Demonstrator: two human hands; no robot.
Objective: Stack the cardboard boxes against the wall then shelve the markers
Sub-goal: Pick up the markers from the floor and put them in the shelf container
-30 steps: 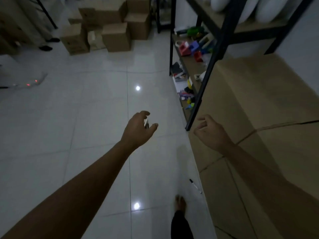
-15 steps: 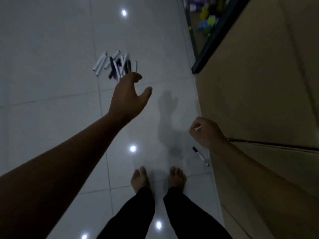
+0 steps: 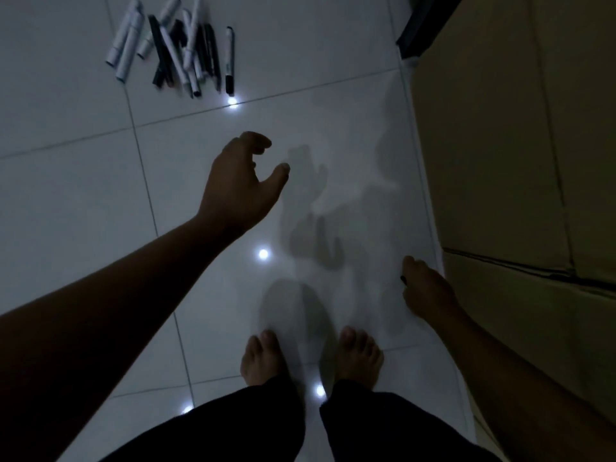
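Right hand point(image 3: 425, 288) now pinches the stray marker point(image 3: 403, 280) off the floor point(image 3: 83, 195) | left hand point(image 3: 240, 185) loosely spread, empty | marker pile point(image 3: 176, 45) upper left unshelved, we go there next

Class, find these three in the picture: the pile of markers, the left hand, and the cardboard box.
pile of markers point(image 3: 180, 51), head view, on the crossed barrels at the pile's middle.
left hand point(image 3: 238, 185), head view, on the back of the hand.
cardboard box point(image 3: 500, 128), head view, on its plain brown side.

The pale tiled floor point(image 3: 83, 201) carries a heap of markers point(image 3: 176, 48) at its far-left edge, cardboard boxes point(image 3: 500, 161) along its right edge.
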